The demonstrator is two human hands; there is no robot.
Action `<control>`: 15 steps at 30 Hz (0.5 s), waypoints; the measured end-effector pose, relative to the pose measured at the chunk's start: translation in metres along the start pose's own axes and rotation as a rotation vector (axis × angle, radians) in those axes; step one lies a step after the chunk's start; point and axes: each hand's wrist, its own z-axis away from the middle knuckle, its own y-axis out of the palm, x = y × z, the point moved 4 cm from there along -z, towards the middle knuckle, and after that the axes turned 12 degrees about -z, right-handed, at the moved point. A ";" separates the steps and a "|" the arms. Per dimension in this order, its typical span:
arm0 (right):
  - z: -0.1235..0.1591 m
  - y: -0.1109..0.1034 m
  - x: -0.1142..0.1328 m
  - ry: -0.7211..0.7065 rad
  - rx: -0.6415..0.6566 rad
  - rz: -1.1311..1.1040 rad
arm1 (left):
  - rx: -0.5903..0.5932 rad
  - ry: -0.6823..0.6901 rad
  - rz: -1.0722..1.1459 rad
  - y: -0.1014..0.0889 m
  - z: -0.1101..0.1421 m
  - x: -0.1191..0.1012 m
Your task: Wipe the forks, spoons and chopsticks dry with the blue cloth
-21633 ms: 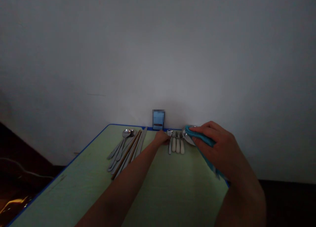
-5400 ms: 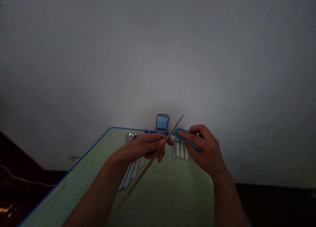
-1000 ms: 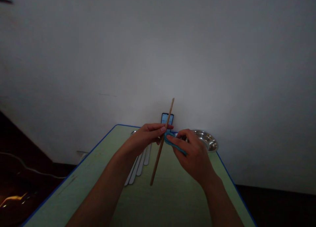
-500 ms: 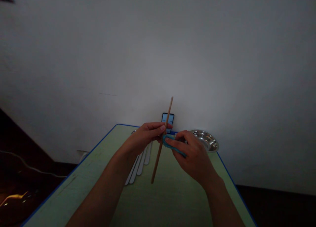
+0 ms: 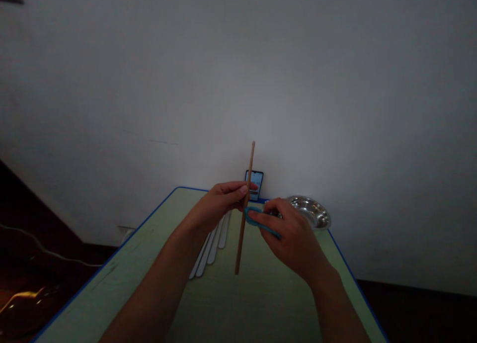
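My left hand (image 5: 219,204) pinches a long wooden chopstick (image 5: 245,209) near its middle and holds it almost upright above the pale green table (image 5: 141,278). My right hand (image 5: 290,231) is closed on a folded blue cloth (image 5: 257,218), whose end presses against the chopstick just below my left fingertips. Both hands hover over the table's far half, close to the wall.
Several pale cutlery handles (image 5: 210,246) lie on the table under my left wrist. A round steel dish (image 5: 311,213) sits at the far right corner. A phone (image 5: 255,184) leans lit against the white wall. The table has a blue edge; dark floor lies on both sides.
Over the last second the chopstick has swung from a slant to nearly upright, its top moving left. The cloth stays against it. Earlier my right hand wiped the steel dish.
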 end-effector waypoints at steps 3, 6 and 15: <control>0.000 -0.001 0.001 -0.008 0.007 0.004 | -0.005 0.012 0.009 -0.001 0.000 -0.001; 0.001 -0.001 0.002 -0.026 0.014 0.004 | -0.011 0.029 0.010 -0.002 0.000 -0.001; 0.004 0.002 0.000 -0.010 0.073 -0.010 | -0.018 0.018 0.013 -0.003 -0.002 0.001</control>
